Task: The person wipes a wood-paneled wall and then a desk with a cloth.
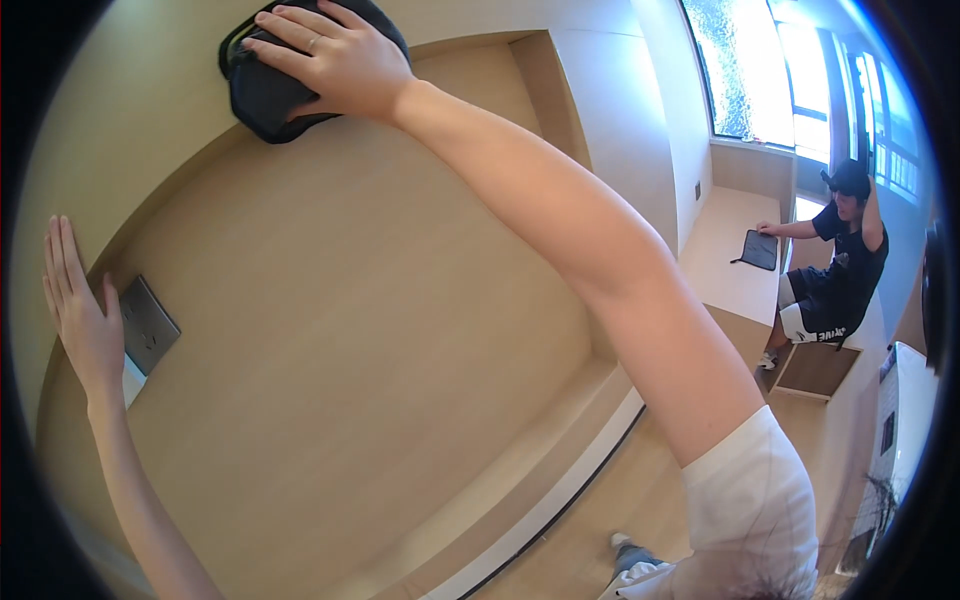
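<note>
Near the top of the frame, left of centre, lays the right hand [350, 62] over a black cloth [268, 95], back of the hand toward the camera. Spreads the fingers [287, 32] slightly and points them left, thumb set apart below. Has the cloth directly beneath these fingers, jutting out past the fingertips and below the thumb, by the upper rim of a recessed wooden panel [350, 300]. Cannot tell how firmly the palm presses.

At the far left of the frame, holds the left hand [85, 330] upright, fingers fairly close together, thumb out to the right, well apart from the cloth and just beside a dark grey socket plate [152, 325]. Cannot tell whether these fingertips touch the wall [140, 130].

Toward the right edge, shows a co-worker [850, 255] beside a pale bench [730, 215], one hand [768, 229] at the edge of a dark flat pad [760, 252].
</note>
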`<state>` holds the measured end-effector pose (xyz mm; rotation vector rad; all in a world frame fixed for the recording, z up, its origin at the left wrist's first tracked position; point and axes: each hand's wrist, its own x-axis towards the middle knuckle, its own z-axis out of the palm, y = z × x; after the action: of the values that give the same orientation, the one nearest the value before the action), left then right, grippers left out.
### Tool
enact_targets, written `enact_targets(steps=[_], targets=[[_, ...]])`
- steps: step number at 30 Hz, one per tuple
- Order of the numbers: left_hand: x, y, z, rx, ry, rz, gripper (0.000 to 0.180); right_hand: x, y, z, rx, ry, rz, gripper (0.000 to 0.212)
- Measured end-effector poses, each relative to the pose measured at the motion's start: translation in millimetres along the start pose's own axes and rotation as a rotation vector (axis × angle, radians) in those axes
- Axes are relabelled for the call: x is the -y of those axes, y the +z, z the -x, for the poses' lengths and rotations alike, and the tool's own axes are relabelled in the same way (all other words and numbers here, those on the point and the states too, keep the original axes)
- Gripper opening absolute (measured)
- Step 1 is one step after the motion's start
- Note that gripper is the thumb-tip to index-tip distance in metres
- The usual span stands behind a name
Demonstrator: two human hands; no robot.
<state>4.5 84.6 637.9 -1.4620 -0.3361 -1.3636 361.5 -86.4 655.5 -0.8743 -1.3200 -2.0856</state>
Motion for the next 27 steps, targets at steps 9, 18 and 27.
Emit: enact_targets(steps=[9, 18, 27], targets=[[-79.3, 9.6, -23.7, 0.044, -0.08, -0.125, 0.083, -46.6, -7.5, 21.3, 0.018, -0.01, 0.009, 0.082], [-251.8, 26.7, -112.7, 0.081, 0.098, 0.178, 0.098, -93.1, -14.2, 35.8, 0.094, -0.02, -0.186, 0.085], [-270.5, 60.8, -139.9, 0.027, 0.024, -0.053, 0.095, -117.8, -7.2, 49.6, 0.085, -0.053, -0.177, 0.083]])
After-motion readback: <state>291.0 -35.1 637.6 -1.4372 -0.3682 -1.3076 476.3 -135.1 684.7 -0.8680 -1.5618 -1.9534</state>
